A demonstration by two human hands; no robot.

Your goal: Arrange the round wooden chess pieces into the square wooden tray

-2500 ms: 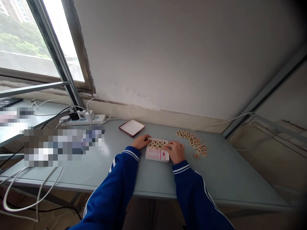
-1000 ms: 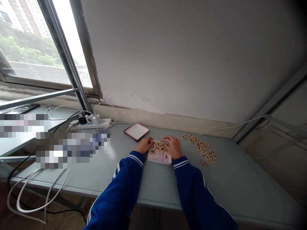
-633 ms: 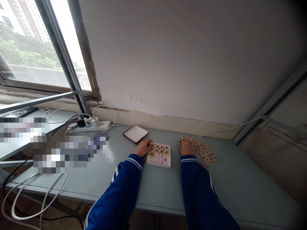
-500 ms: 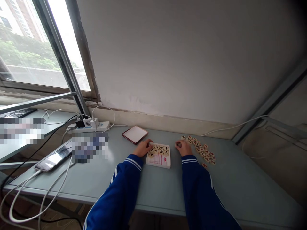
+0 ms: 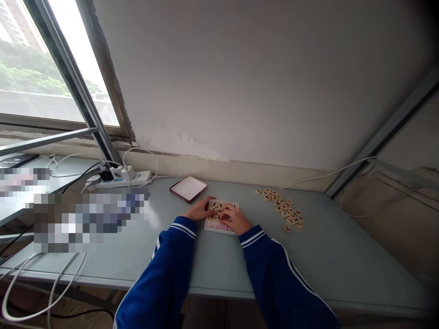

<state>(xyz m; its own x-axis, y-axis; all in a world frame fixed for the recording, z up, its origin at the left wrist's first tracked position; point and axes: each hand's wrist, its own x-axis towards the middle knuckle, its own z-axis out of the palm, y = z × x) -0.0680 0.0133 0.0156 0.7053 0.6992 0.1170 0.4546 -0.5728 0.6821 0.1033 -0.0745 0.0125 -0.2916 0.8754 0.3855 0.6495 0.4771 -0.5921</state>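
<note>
The shallow white rectangular tray [image 5: 221,231] sits in front of me on the smooth grey-green table [image 5: 308,260], with round cream game pieces bearing black characters [image 5: 213,205] packed along its far side; pink-marked floor shows towards its 6 o'clock edge. Half a second ago my right hand [image 5: 239,221] was well apart from the tray, out at its 3 o'clock; now it is over the tray, thumb and fingertips drawn close together among the pieces. I cannot tell whether a piece is pinched between them. My left hand [image 5: 198,210] remains at 9 o'clock, but its thumb now reaches further in over the pieces, spread from the forefinger at the far-left corner; how firmly it presses, I cannot tell. The loose round cream pieces with red or black characters [image 5: 284,213] lie scattered towards 3 o'clock, much as before. At 11 o'clock the dark-red square lid with a white inside [image 5: 189,188] rests unmoved.
</note>
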